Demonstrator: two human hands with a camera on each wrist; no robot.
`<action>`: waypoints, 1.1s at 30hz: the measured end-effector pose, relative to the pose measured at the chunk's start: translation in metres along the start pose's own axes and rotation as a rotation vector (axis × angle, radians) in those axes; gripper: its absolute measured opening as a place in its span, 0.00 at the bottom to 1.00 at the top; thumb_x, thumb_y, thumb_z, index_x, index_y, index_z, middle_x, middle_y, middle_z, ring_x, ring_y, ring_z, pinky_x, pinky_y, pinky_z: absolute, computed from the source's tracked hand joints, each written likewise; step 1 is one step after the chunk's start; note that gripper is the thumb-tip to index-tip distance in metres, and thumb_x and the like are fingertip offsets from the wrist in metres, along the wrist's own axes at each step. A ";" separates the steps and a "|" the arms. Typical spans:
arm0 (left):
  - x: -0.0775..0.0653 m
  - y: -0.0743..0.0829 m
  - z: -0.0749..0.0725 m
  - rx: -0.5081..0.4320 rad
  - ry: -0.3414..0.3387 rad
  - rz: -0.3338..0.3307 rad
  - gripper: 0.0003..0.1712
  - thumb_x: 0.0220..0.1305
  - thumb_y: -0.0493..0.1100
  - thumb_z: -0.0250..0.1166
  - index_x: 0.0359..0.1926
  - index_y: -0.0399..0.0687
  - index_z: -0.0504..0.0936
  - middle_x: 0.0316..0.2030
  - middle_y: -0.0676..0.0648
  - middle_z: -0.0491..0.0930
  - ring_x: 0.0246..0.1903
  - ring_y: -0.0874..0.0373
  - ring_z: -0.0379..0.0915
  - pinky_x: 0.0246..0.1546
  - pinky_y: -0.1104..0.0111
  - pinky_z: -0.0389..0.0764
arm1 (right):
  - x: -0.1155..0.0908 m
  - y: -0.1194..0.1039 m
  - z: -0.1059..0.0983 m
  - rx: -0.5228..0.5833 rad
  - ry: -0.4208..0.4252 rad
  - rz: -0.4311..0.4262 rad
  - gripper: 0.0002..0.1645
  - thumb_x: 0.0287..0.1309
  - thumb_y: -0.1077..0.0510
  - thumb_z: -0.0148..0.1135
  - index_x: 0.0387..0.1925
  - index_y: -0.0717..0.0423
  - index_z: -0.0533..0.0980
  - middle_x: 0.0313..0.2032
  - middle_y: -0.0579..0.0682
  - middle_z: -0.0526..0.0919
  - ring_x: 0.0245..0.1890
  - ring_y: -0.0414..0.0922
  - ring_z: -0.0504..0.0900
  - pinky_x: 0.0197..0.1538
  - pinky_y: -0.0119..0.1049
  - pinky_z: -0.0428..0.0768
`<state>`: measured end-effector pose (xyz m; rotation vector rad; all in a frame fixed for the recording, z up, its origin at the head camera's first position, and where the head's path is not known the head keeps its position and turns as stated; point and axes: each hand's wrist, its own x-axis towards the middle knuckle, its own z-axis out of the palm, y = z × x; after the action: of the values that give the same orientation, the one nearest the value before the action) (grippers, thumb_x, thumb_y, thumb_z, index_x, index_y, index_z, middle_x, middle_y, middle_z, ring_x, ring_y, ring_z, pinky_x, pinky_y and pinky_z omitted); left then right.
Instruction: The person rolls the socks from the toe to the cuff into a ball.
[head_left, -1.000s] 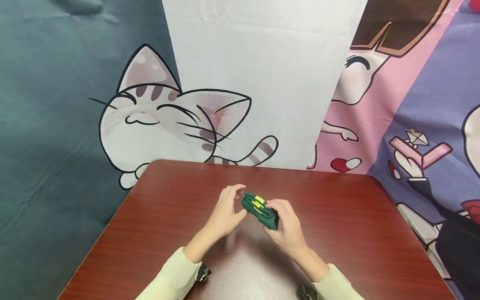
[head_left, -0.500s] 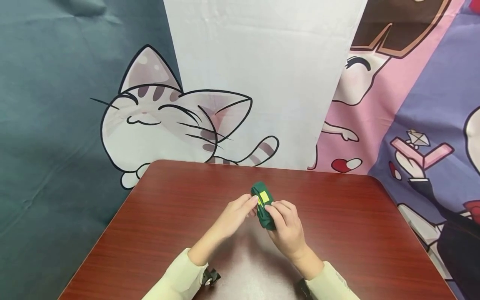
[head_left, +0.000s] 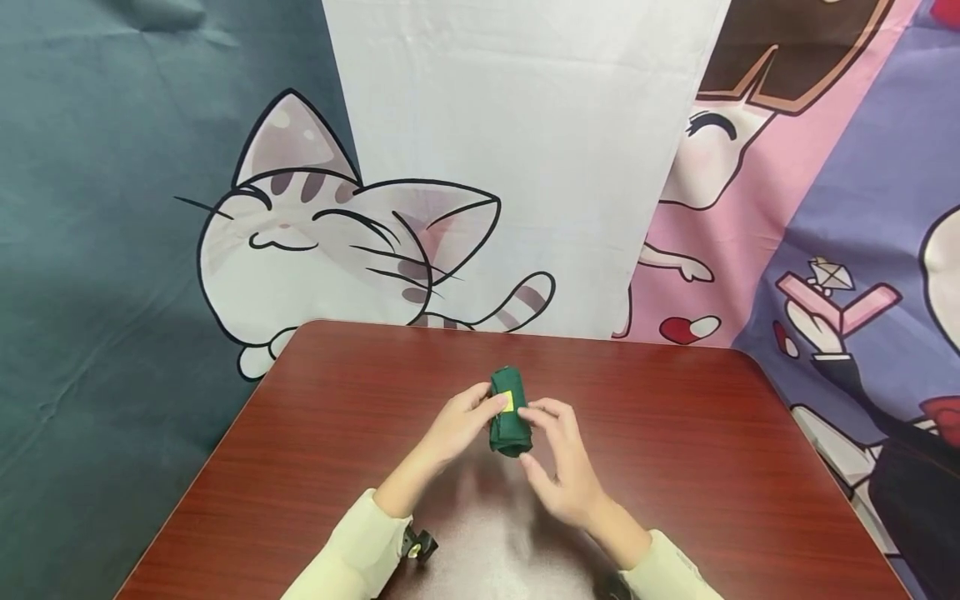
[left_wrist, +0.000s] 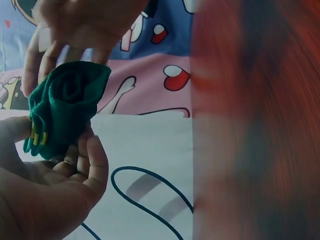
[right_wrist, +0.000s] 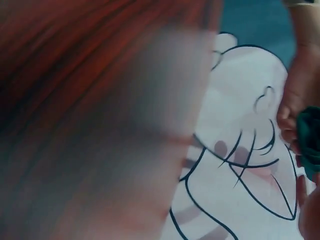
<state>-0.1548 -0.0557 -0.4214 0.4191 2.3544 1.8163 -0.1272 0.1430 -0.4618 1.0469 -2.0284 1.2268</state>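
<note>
A rolled dark green cloth (head_left: 512, 429) with a yellow patch is held above the table. My left hand (head_left: 459, 427) grips it from the left, thumb over the yellow patch and fingers on the far side. In the left wrist view the spiral end of the green cloth roll (left_wrist: 75, 92) faces the camera, and several folds with yellow marks lie by the left thumb. My right hand (head_left: 566, 467) is at the roll's right side with loosely extended fingers; its fingertips are at the cloth and its thumb stands off. The right wrist view catches only part of the roll (right_wrist: 311, 140).
The reddish-brown wooden table (head_left: 322, 442) lies under both hands. Behind it hangs a printed backdrop (head_left: 585, 167) with a cartoon cat and figures. A small dark device (head_left: 418, 546) sits at the left wrist.
The roll has turned from slanting to nearly upright in the head view. My left hand has come onto it and taken hold, while my right hand's fingers have loosened from their grip.
</note>
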 end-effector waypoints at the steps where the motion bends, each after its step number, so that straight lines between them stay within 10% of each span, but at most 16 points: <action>1: 0.000 0.000 0.000 -0.003 -0.004 0.001 0.22 0.73 0.53 0.59 0.54 0.40 0.80 0.37 0.47 0.83 0.34 0.59 0.78 0.40 0.64 0.80 | 0.002 -0.002 -0.001 0.093 0.013 0.105 0.31 0.57 0.68 0.59 0.64 0.66 0.69 0.57 0.64 0.70 0.54 0.51 0.74 0.57 0.32 0.76; 6: 0.000 0.000 0.000 -0.006 -0.019 0.024 0.22 0.73 0.52 0.59 0.56 0.40 0.81 0.39 0.47 0.84 0.37 0.59 0.78 0.41 0.65 0.80 | 0.011 -0.010 -0.004 0.427 0.041 0.603 0.30 0.64 0.66 0.63 0.66 0.60 0.67 0.52 0.59 0.76 0.48 0.45 0.80 0.50 0.31 0.81; 11: -0.001 -0.001 0.001 0.021 -0.036 0.036 0.22 0.74 0.51 0.59 0.59 0.41 0.81 0.46 0.45 0.84 0.41 0.59 0.79 0.46 0.63 0.81 | 0.015 -0.011 -0.001 0.523 -0.013 0.834 0.31 0.65 0.60 0.66 0.66 0.59 0.67 0.51 0.60 0.78 0.48 0.44 0.83 0.50 0.33 0.82; 33: 0.000 -0.003 -0.003 0.091 -0.058 0.081 0.23 0.77 0.47 0.55 0.63 0.37 0.77 0.47 0.41 0.82 0.40 0.51 0.79 0.46 0.53 0.82 | 0.017 -0.012 0.010 0.566 0.091 0.909 0.27 0.64 0.60 0.67 0.62 0.61 0.70 0.51 0.59 0.83 0.46 0.47 0.85 0.49 0.34 0.83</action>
<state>-0.1563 -0.0590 -0.4237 0.5789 2.4199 1.7100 -0.1273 0.1246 -0.4474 0.1971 -2.1901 2.3444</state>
